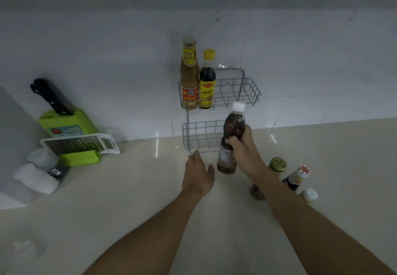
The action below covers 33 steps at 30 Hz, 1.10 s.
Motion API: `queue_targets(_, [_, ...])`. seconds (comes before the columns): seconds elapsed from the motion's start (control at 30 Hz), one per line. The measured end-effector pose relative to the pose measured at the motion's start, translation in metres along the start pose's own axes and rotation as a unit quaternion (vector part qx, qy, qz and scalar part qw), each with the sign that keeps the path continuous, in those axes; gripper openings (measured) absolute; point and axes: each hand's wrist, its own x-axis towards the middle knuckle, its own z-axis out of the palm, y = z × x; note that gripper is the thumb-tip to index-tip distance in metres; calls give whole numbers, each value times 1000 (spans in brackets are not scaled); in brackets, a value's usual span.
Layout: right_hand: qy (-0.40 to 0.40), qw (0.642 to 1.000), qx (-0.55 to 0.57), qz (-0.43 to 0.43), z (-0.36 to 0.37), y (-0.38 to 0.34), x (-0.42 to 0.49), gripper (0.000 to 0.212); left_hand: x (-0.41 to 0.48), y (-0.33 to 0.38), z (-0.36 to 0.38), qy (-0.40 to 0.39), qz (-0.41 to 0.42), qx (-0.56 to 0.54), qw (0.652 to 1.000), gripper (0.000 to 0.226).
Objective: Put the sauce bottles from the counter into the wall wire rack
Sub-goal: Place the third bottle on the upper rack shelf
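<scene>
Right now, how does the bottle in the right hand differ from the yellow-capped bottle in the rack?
The held bottle has a white cap; the yellow-capped bottle has a yellow one. The held one is tilted in the right hand, off the counter; the other stands upright in the top basket of the wire rack. The held bottle's liquid looks amber-brown, the racked one's near black. Both are capped sauce bottles.

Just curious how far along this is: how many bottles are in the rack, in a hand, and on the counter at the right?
In the wire rack: 2 (tall yellow-label bottle, dark yellow-cap bottle)
In the right hand: 1 (white-cap bottle)
On the counter, right: 3 caps visible (gold, red-and-white, white)
Total: 6
</scene>
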Motion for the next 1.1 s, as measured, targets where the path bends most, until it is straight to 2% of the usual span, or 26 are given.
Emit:
queue_targets(0.13, [10, 996, 1, -84, -7, -54, 51, 43, 36, 32, -48, 110, 31, -49, 992, 83])
queue_targets(0.27, [43, 988, -17, -147, -17, -91, 94, 60, 60, 54, -83, 172, 58, -52, 982, 88])
queue_targets(0.4, [64, 982, -21, -179, -19, -107, 124, 68, 77, 58, -97, 139, 71, -44, 987, 86])
queue_targets(0.53, [52, 980, -32, -190, -15, -106, 143, 67, 79, 59, -99, 119, 66, -62, 989, 84])
queue_targets(0.73, [3, 990, -12, -143, -13, -85, 159, 67, 81, 58, -100, 118, 64, -61, 989, 82])
queue_targets(0.93, [-73, 993, -41, -83, -17, -74, 167, 67, 83, 61, -100, 123, 60, -60, 989, 84])
queue_targets(1.1, [-65, 992, -65, -90, -20, -67, 167, 66, 85, 62, -103, 124, 60, -51, 989, 84])
